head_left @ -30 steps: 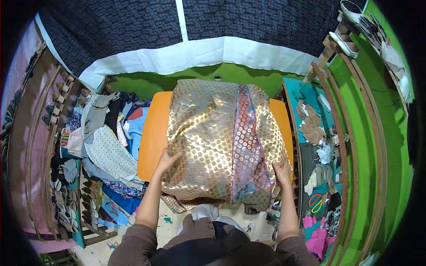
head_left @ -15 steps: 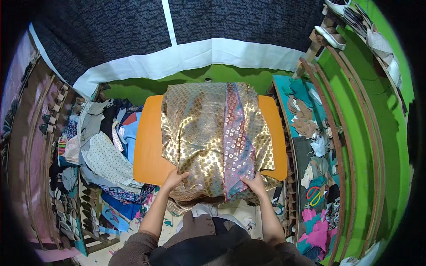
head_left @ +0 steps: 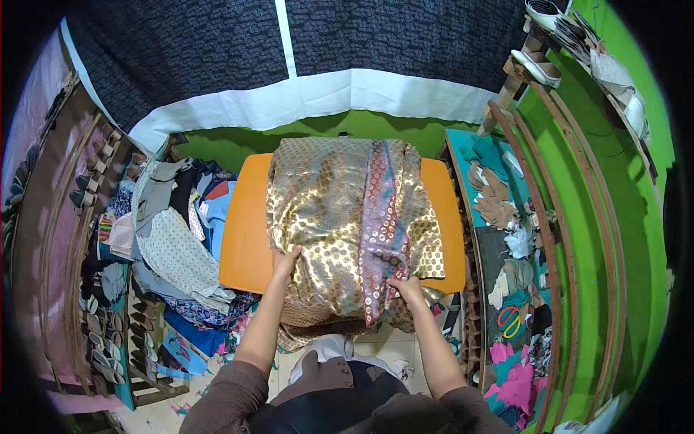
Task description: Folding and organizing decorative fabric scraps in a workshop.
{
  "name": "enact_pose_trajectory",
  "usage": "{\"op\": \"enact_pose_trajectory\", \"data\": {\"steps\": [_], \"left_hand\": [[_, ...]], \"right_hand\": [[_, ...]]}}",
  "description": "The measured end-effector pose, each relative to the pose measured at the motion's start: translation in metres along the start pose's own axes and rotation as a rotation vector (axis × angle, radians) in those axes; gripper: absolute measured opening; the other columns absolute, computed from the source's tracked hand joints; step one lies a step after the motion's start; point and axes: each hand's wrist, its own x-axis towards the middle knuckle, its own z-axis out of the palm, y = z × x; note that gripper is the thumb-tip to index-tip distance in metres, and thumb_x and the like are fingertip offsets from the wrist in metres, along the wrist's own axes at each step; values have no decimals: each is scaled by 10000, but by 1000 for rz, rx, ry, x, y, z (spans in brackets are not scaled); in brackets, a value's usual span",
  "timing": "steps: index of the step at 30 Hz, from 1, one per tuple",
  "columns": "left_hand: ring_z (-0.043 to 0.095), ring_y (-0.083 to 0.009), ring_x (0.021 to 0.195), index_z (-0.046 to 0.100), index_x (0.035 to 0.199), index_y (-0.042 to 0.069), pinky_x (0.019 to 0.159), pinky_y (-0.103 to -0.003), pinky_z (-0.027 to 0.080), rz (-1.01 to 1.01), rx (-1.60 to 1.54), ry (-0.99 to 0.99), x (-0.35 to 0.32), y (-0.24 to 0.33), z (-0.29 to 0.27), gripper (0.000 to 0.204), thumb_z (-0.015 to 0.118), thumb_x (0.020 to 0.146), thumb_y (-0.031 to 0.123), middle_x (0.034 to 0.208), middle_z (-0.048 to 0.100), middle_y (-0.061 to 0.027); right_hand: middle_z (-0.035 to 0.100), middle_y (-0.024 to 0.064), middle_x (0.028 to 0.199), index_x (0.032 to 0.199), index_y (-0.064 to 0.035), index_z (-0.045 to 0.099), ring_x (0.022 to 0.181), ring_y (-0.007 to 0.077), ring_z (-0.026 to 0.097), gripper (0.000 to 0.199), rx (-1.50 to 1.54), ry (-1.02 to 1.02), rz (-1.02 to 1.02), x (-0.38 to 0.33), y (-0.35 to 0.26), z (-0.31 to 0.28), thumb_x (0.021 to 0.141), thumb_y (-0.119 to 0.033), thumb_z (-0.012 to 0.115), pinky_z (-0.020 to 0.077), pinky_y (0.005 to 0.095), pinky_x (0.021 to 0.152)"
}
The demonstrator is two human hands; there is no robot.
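A shiny gold patterned cloth [head_left: 325, 217] lies spread over an orange tabletop [head_left: 242, 239], its near end hanging past the front edge in loose folds. Down its right part runs a purple-pink strip of cloth [head_left: 381, 224] with gold round spots. My left hand [head_left: 285, 263] grips the gold cloth at its left edge, thumb on top and the other fingers mostly hidden under it. On the right, my right hand [head_left: 408, 288] pinches the lower right edge of the purple-pink strip.
Left of the table sits a heap of clothes [head_left: 173, 246] beside a rack of shoe forms [head_left: 90, 173]. On the right, a low bench [head_left: 488, 249] carries cloth scraps and scissors with red and yellow handles [head_left: 511, 322]. A dark curtain [head_left: 405, 36] hangs behind.
My left hand has moved up along the cloth's left edge, farther from me. My right hand has shifted slightly left, still holding the strip, and the cloth's folds have changed shape.
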Motion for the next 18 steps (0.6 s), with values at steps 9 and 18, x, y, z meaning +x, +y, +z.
{"op": "enact_pose_trajectory", "data": {"steps": [9, 18], "left_hand": [[532, -153, 685, 569, 952, -19, 639, -295, 428, 157, -266, -234, -58, 2, -30, 258, 611, 789, 177, 793, 596, -59], [529, -105, 770, 562, 991, -16, 702, -259, 422, 297, -447, -269, -162, 15, -100, 253, 595, 806, 154, 888, 591, -32]], "right_hand": [[583, 102, 1013, 1071, 42, 518, 904, 197, 540, 391, 244, -311, 115, -27, 13, -5, 735, -117, 640, 393, 305, 812], [543, 37, 1019, 1101, -4, 481, 927, 158, 509, 349, 381, -197, -625, -101, 9, -51, 770, -51, 583, 388, 287, 846]]}}
